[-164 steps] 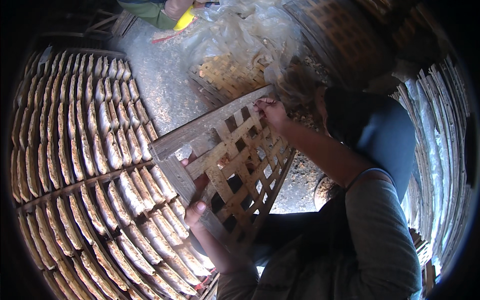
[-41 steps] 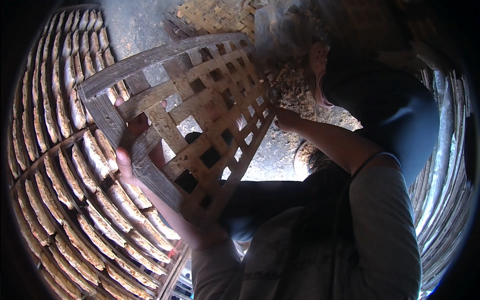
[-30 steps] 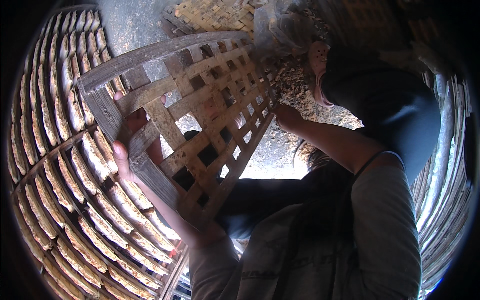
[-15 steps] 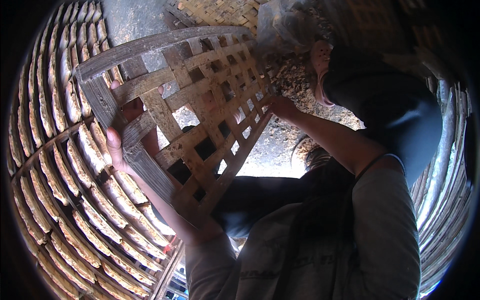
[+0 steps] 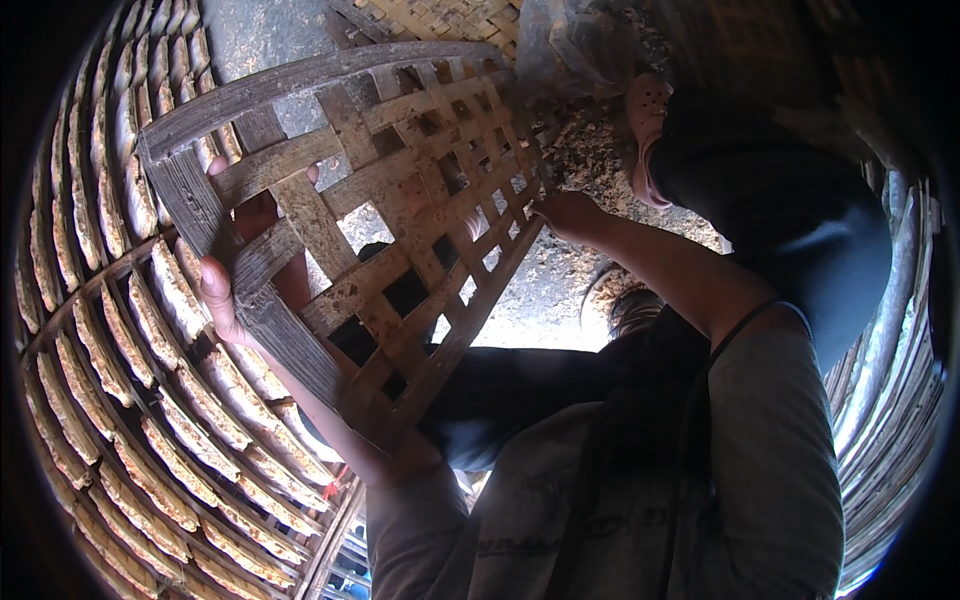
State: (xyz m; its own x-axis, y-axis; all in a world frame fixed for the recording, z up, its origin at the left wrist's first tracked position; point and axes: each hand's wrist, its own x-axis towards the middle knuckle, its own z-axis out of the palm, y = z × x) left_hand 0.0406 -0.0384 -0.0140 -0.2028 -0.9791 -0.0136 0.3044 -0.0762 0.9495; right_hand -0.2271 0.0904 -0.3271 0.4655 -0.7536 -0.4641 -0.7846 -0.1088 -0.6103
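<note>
A lattice rack of flat woven strips, set in a weathered wooden frame, is held up tilted in front of me. My left hand grips its near left end, the thumb on the outer side of the frame and the fingers partly seen through the gaps. At the long lower edge toward the far right, my right hand is closed on the frame. Its fingertips are partly hidden by the rack. The lattice bears no pieces on the side I see, only brownish stains.
Rows of pale, brown-edged curved slabs stand on racking along the left. Crumbs litter the floor beyond the rack, near my foot in a pinkish clog. Crumpled clear plastic and a woven mat lie farther off.
The rack and both hands have shifted slightly to the left, the rack's far top edge rising a little. Both hands keep their hold.
</note>
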